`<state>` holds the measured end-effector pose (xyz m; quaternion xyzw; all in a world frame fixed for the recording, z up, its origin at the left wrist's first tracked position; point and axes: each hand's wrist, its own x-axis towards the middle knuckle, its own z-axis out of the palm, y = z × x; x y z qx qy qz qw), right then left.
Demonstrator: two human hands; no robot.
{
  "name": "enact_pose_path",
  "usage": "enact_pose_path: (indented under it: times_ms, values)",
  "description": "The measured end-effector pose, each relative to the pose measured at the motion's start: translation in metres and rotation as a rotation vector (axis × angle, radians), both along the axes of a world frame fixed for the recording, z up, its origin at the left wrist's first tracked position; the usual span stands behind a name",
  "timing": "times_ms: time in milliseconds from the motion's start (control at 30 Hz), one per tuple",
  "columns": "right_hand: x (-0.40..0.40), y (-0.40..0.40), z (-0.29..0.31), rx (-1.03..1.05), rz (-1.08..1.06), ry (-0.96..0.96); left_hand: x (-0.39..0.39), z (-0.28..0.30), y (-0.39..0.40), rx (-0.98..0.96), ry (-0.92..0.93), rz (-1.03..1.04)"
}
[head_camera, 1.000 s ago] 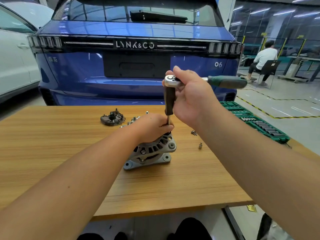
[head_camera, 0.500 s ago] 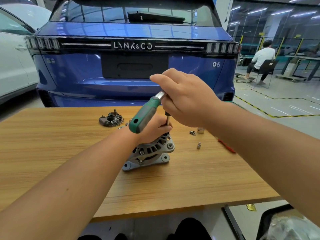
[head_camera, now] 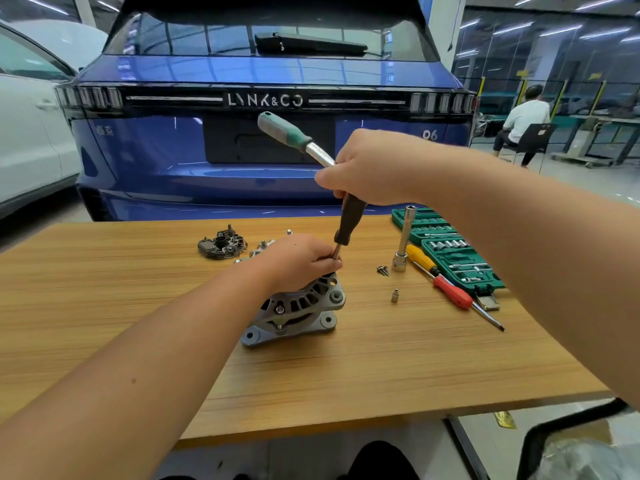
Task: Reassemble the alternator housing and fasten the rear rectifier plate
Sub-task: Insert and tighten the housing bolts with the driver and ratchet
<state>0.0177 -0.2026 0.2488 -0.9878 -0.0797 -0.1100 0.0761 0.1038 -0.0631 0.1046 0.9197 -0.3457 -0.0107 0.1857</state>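
The grey alternator housing (head_camera: 298, 306) stands on the wooden table (head_camera: 104, 306). My left hand (head_camera: 298, 259) rests on its top and pinches the thin lower shaft of the tool where it meets the housing. My right hand (head_camera: 374, 168) grips the head of a ratchet wrench (head_camera: 294, 136), whose green handle points up and to the left. A black extension (head_camera: 349, 220) runs down from that hand to the housing. The black rectifier plate (head_camera: 221, 244) lies apart on the table, behind and to the left of the housing.
A green socket case (head_camera: 450, 251) lies at the table's right, with a tall socket extension (head_camera: 403, 240) and a red and yellow screwdriver (head_camera: 446, 285) beside it. Loose screws (head_camera: 382, 270) and a small socket (head_camera: 394, 295) lie right of the housing. A blue car (head_camera: 173, 150) stands behind.
The ratchet handle has swung round from pointing right, through down-left, to up-left. My left hand has stayed on the housing and the tool's shaft.
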Motion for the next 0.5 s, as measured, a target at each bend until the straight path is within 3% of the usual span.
enact_pose_path:
  times_ms: [133,233,333,400,500]
  values:
    - [0.0,0.012,0.0,0.572,-0.073,0.25,0.0,0.0,0.001,-0.013,0.0,0.003]
    - [0.002,0.014,-0.017,1.334,-0.09,0.365,0.001,-0.003,0.001,-0.013,-0.006,0.028]
    - [0.007,0.011,-0.042,2.047,0.009,0.268,0.002,-0.003,0.001,-0.016,-0.01,0.032]
    - [0.006,0.008,-0.058,2.156,0.129,0.179,0.003,-0.003,0.0,-0.012,-0.016,0.035]
    - [0.001,0.004,-0.08,1.805,0.287,0.012,0.004,-0.003,0.0,-0.018,0.0,0.045]
